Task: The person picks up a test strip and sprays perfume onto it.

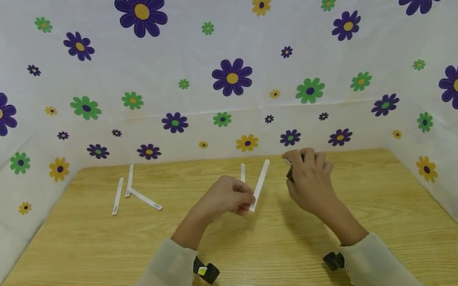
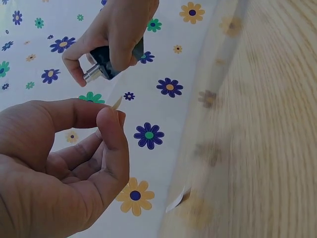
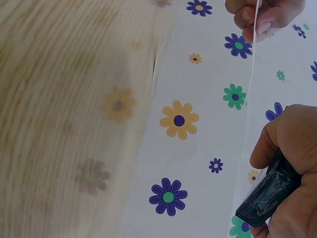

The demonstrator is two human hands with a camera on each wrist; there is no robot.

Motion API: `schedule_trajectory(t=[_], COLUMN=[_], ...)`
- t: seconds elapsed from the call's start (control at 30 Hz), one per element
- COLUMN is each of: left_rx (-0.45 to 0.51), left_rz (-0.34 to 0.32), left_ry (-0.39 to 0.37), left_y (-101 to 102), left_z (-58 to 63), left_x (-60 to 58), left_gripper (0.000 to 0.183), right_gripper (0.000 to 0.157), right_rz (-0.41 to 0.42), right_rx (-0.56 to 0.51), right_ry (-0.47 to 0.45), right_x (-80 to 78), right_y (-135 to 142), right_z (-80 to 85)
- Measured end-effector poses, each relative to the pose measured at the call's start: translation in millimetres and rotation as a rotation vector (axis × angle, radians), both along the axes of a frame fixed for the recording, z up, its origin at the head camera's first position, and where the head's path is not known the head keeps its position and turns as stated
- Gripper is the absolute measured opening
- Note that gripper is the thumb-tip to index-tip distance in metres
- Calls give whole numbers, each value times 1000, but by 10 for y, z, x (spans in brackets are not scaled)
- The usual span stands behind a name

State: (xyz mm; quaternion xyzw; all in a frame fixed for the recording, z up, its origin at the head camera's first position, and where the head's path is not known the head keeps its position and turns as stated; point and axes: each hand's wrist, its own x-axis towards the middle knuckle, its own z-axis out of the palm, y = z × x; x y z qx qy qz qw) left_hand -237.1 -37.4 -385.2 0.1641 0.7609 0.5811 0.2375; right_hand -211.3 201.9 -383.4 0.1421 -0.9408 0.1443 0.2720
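My left hand [image 1: 225, 199] pinches one end of a white paper test strip [image 1: 261, 181] between thumb and fingertips. Small dark print marks the pinched end, and the strip slants up and away to the right. To its right, my right hand [image 1: 309, 182] grips a dark glass perfume bottle [image 3: 267, 196]. In the left wrist view the bottle's silver spray top [image 2: 92, 73] shows, with the index finger at it, and it points toward the strip side. Much of the bottle is hidden by the fingers. The two hands are apart.
Behind the left hand lies another white strip [image 1: 243, 172]. At the far left of the wooden table [image 1: 240, 258] are a strip [image 1: 117, 196], a second strip [image 1: 131, 179] and a third strip [image 1: 147, 199] touching it. Flower-printed cloth [image 1: 186, 58] walls the back and sides.
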Motion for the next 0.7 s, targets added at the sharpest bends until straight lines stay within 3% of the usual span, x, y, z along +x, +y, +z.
schedule_trajectory(t=[0.7], left_rx=[-93], left_rz=[130], left_ry=[-24], left_y=[-262], left_z=[-141], left_x=[-294], left_gripper=[17], right_gripper=[56], right_rz=[-5], right_rx=[-12], right_ry=[-17], right_x=[-1], right_y=[14], right_z=[11])
